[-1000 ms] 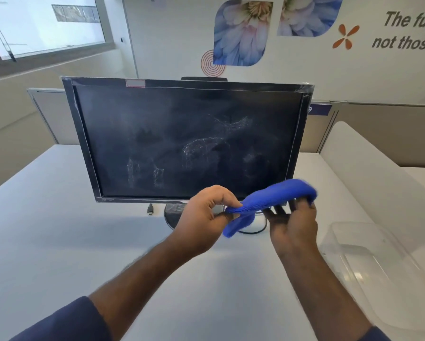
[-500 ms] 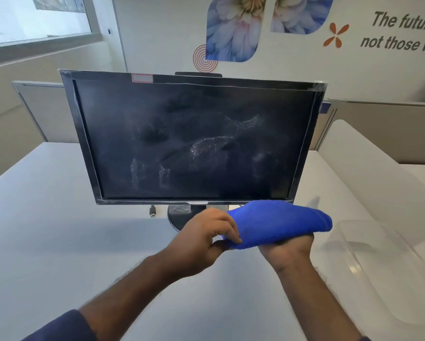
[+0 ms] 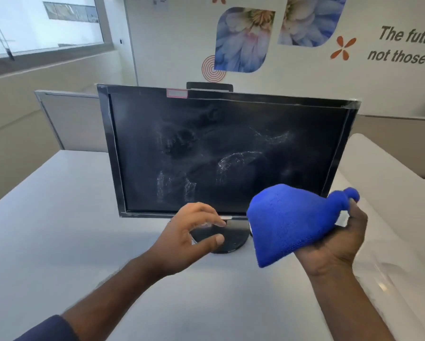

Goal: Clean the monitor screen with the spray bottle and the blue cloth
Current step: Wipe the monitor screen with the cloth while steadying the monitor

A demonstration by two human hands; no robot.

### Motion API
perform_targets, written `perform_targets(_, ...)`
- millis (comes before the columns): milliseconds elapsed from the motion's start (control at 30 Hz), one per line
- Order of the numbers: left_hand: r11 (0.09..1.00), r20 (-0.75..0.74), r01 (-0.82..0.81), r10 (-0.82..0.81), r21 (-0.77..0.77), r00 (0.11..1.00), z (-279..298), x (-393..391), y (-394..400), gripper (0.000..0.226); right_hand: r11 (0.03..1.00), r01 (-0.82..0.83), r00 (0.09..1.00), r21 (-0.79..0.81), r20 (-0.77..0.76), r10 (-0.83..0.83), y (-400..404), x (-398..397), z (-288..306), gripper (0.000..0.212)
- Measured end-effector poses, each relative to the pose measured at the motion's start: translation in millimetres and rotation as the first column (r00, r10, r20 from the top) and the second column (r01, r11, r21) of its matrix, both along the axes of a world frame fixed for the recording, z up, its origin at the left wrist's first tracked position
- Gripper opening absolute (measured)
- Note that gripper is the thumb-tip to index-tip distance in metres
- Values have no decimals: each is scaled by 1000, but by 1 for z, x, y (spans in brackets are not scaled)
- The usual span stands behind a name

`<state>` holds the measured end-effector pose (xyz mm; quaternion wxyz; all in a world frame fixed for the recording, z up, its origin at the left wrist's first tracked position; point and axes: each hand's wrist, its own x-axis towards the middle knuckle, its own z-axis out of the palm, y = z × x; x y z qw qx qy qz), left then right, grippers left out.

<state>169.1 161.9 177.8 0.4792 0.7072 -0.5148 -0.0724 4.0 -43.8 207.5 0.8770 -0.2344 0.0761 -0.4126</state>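
A black monitor (image 3: pixel 221 148) stands on the white desk, its dark screen streaked with wet spray marks and smears. My right hand (image 3: pixel 337 242) grips the bunched blue cloth (image 3: pixel 285 222) in front of the screen's lower right corner, a little short of the glass. My left hand (image 3: pixel 191 232) hovers just below the monitor's bottom bezel, above the round stand base (image 3: pixel 228 238), fingers spread and holding nothing. No spray bottle is in view.
The white desk (image 3: pixel 59 230) stretches left and toward me. A clear plastic bin (image 3: pixel 388 286) sits at the right edge beside a white curved divider (image 3: pixel 388 168). Grey partitions stand behind the monitor.
My left hand has let go of the cloth and opened. My right hand now holds the cloth alone and has raised it toward the screen's lower right.
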Motion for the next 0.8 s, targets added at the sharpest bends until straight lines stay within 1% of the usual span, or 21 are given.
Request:
perform_targets(100,988,30,-128,131,-85,991,13,22,7,28,989,94,994,-116,-51,-101,-4,15,23,22)
perform_targets(167,967,72,-213,225,-143,972,24,36,11,29,977,139,988,-159,-42,-148,-6,29,39,23)
perform_targets(200,951,78,-262,277,-165,958,30,43,13,30,961,166,985,-221,-19,-174,-7,36,46,24)
perform_targets(300,890,71,-396,421,-224,904,49,64,21,36,881,276,961,-384,85,-263,-5,61,65,30)
perform_targets(333,869,77,-433,462,-238,884,55,71,23,39,858,288,957,-426,90,-277,-5,70,68,32)
perform_targets(367,849,87,-466,498,-249,863,60,78,25,41,840,288,955,-459,74,-287,-5,80,71,32)
perform_targets(433,811,107,-516,559,-275,822,68,94,29,43,801,286,947,-526,26,-321,-7,100,70,39)
perform_targets(500,769,91,-562,611,-305,787,73,111,33,42,711,253,936,-656,-21,-352,-7,121,66,43)
perform_targets(533,744,73,-586,636,-323,768,74,122,34,42,652,222,932,-725,-40,-361,-6,132,63,46)
perform_targets(600,683,54,-638,696,-355,716,77,144,37,42,520,143,923,-842,-76,-377,-3,154,57,58)
perform_targets(633,648,56,-665,731,-371,680,78,157,38,41,430,110,912,-896,-82,-403,-2,164,54,63)
perform_targets(667,610,62,-690,765,-390,641,79,170,40,40,298,79,882,-951,-72,-465,-2,175,51,66)
perform_targets(700,576,65,-710,793,-405,606,80,183,42,40,114,25,818,-993,-45,-573,-4,185,48,67)
perform_targets(733,554,62,-726,810,-407,583,82,196,44,40,-95,-52,720,-994,29,-693,-8,193,45,70)
perform_targets(767,550,51,-738,813,-391,580,85,208,45,42,-267,-149,614,-952,123,-779,-10,200,41,74)
perform_targets(800,568,19,-739,797,-362,603,89,218,45,46,-367,-242,530,-898,194,-825,-12,205,38,77)
